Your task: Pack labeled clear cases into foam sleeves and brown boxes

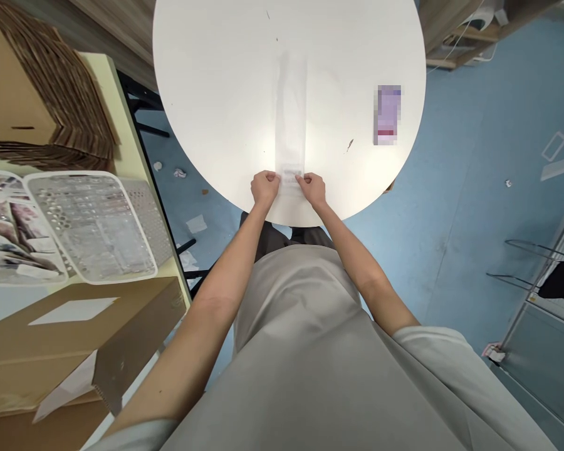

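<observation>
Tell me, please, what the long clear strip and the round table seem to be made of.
Strip: probably thin plastic film, smooth, slightly milky; the table shows through. Table: its smooth, even white finish suggests laminate or painted board; core hidden.

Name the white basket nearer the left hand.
The basket of clear plastic; the other basket, holding dark and pink items, lies farther from the left hand.

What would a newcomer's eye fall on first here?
Probably the round white table, top centre, where the left hand and right hand pinch a long translucent strip by its near end. A pixelated purple rectangle lies toward the table's right edge; folded cardboard is stacked upper left.
</observation>
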A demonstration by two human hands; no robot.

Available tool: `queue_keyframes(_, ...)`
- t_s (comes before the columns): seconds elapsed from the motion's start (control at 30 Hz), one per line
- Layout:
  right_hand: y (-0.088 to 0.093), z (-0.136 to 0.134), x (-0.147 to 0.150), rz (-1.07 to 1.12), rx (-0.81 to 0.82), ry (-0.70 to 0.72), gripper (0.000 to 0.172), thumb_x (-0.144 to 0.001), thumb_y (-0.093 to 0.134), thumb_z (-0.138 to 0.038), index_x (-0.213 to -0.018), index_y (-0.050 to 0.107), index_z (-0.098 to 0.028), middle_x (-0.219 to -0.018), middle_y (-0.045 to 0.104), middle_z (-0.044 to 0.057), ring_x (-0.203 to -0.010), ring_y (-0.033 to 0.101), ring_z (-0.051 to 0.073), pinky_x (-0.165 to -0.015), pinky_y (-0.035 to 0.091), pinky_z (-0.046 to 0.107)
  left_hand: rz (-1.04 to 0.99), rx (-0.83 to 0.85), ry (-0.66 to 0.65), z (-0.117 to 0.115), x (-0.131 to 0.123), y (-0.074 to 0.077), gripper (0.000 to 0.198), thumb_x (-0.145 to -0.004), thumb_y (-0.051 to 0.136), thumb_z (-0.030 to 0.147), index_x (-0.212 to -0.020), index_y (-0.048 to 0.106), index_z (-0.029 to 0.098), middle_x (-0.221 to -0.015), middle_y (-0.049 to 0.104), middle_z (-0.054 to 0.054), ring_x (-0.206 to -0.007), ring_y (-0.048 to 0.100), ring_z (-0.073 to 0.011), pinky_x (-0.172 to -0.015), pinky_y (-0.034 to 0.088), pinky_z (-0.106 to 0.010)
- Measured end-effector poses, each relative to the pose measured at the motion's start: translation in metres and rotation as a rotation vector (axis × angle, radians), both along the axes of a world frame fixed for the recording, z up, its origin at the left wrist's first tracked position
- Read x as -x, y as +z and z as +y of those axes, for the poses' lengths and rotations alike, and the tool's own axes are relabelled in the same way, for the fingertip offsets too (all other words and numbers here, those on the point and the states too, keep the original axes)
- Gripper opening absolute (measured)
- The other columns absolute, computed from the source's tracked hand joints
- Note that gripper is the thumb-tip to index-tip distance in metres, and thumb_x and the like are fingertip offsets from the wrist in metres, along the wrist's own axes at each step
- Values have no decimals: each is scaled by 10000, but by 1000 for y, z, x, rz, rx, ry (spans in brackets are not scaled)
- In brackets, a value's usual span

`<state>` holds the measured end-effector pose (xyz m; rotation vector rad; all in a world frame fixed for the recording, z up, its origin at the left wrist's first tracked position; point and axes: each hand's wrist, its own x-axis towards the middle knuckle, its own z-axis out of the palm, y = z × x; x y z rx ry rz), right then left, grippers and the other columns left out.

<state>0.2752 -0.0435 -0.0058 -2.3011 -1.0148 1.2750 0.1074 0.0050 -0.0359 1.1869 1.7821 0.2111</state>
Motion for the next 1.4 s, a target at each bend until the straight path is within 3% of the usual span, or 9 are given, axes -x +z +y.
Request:
queue_keyframes(0.1,4,-3,-2,19,2,-3,411,-1057,625,-553,-785,570,-249,-824,695,38,-884,687,232,-862,568,334,-9,-93,-79,-7,6,3,218,-937,707,348,-1120,777,254,-1086,816,-113,-1171,752,-362,-1127,571,-567)
queue_keyframes(0.27,8,-4,-4,40,1,9,545,-1061,641,-564,-664,407,-274,-644,512,-7,-733,568,196,-739,519,310,-95,-395,-395,-3,2,23,440,-1059,600,405,-1462,688,252,-1531,685,-142,-1495,578,-356,-1304,458,-564)
queue_keyframes(0.43,5,-1,-8,67,16,-18,581,-1053,674,-499,-614,366,-274,-598,437,-35,-661,508,164,-682,479,294,-217,-392,-764,8,-11,27,452,-1101,453,347,-1439,730,231,-1596,670,-117,-1533,543,-339,-1335,420,-579)
queue_keyframes(0.6,-3,0,-9,95,30,-58,522,-1034,708,-480,-628,457,-267,-609,522,-33,-670,597,173,-710,529,299,-206,-376,-797,9,-7,18,478,-1065,491,315,-1475,720,222,-1633,648,-130,-1558,532,-352,-1334,400,-606)
queue_keyframes(0.77,-14,-1,-14,79,52,-130,332,-978,791,-513,-865,637,-242,-772,729,14,-790,750,225,-843,626,365,-195,-354,-874,10,0,25,506,-1062,577,417,-1500,708,200,-1681,602,-169,-1592,510,-383,-1350,355,-615)
queue_keyframes(0.9,-22,0,-18,110,50,-144,357,-968,802,-540,-858,651,-236,-765,731,24,-800,771,245,-828,646,386,-176,-326,-992,7,10,34,922,-864,862,572,-1658,565,210,-1800,451,-176,-1697,351,-443,-1416,176,-655)
queue_keyframes(1.0,-21,0,-17,124,67,-148,343,-983,793,-524,-876,653,-230,-809,752,30,-809,776,235,-827,650,377,-180,-329,-1041,3,19,34,951,-889,822,444,-1740,453,239,-1843,383,-156,-1739,279,-420,-1425,127,-669)
queue_keyframes(1.23,12,-11,-28,-106,-114,256,473,-1128,554,-597,-1288,694,-174,-1307,776,191,-1255,741,322,-1132,581,506,-165,-365,-1036,-3,29,24,848,-949,626,230,-1765,401,276,-1868,339,-113,-1753,272,-353,-1420,175,-662)
queue_keyframes(1.4,22,-9,-39,-125,-285,734,919,-1001,759,-628,-1721,421,-168,-1824,363,241,-1744,271,402,-1385,311,649,-178,-344,-1018,-2,29,26,834,-960,660,291,-1759,420,279,-1859,359,-120,-1747,286,-366,-1423,181,-649)
